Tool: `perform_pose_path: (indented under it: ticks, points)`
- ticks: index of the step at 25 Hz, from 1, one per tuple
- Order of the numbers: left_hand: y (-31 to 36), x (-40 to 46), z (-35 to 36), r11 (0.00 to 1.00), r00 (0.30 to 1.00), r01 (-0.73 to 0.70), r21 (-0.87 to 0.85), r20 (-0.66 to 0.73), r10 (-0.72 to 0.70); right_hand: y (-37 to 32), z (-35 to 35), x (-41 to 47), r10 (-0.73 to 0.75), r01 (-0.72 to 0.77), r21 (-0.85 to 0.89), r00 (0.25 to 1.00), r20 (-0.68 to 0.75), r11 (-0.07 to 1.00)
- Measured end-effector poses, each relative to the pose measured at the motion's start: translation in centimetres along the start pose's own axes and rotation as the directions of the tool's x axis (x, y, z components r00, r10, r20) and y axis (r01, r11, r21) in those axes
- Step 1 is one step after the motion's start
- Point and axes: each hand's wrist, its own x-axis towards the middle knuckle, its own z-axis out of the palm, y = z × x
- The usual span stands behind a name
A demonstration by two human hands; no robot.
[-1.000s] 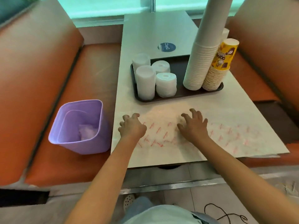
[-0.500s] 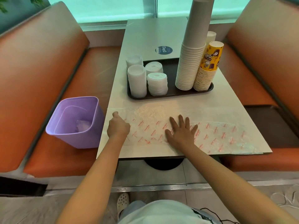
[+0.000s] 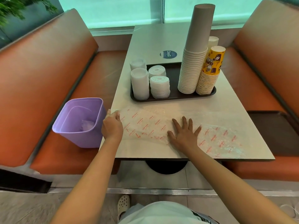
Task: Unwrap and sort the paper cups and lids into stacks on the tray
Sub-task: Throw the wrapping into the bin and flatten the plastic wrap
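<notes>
Purple bin (image 3: 79, 122) just beside table (image 3: 210, 113) edge

Head view, steeply down over the near table (image 3: 202, 110) edge.

Left hand (image 3: 112, 126): fingertips curl over the left end of the wrapper (image 3: 161, 128) and are hidden, so whether they pinch it cannot be told. Wrapper print: red lettering too small to read. Far-left lid stack (image 3: 137, 63): lower part hidden behind the nearer stack (image 3: 140, 84). White cup (image 3: 213, 41): only its top shows behind the tall cup stack (image 3: 193, 65). Bin (image 3: 79, 122): pale contents blurred. Second tray (image 3: 275, 131): partly hidden under the table (image 3: 161, 38) edge. Plant (image 3: 19, 7): cut off at the top-left corner, blurred.
</notes>
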Motion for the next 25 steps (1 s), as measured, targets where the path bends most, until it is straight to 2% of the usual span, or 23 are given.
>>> perform_pose_path:
  ticks: [3, 7, 11, 13, 16, 19, 21, 25]
  points:
    - [0.0, 0.1, -0.5, 0.999, 0.997, -0.025, -0.022, -0.071, 0.023, -0.1, -0.4, -0.1, -0.018, 0.016, -0.046, 0.998, -0.053, 0.999]
    - [1.5, 0.9, -2.4, 0.998, 0.987, 0.045, -0.038, -0.149, -0.05, -0.4, -0.7, -0.7, -0.019, 0.014, -0.052, 0.994, -0.109, 0.999]
    - [4.2, 1.9, -4.5, 0.98, 0.979, 0.075, -0.184, -0.171, -0.107, -0.2, 0.0, -0.3, -0.003, 0.003, -0.054, 1.0, -0.002, 0.999]
    - [6.6, 1.4, -4.5, 0.963, 0.989, 0.043, -0.267, -0.123, -0.078, 0.0, 0.6, 0.2, 0.012, -0.01, -0.049, 0.999, 0.048, 0.999]
    - [11.0, -1.0, -3.2, 0.95, 0.997, -0.062, -0.306, 0.018, 0.071, -0.3, 0.5, 0.2, 0.008, -0.005, -0.048, 0.998, 0.061, 0.999]
    - [14.4, -3.3, -1.7, 0.935, 0.968, -0.194, -0.296, 0.095, 0.231, 0.7, -1.8, 0.2, -0.016, 0.004, -0.111, 0.995, -0.101, 0.994]
    - [16.2, -4.3, -0.8, 0.929, 0.948, -0.241, -0.281, 0.136, 0.288, 2.8, -3.1, 0.3, 0.05, -0.072, -0.132, 0.986, -0.16, 0.989]
    - [19.1, -6.9, 2.0, 0.912, 0.872, -0.315, -0.263, 0.299, 0.387, 5.5, -1.6, -0.4, 0.148, -0.141, -0.11, 0.987, 0.059, 0.984]
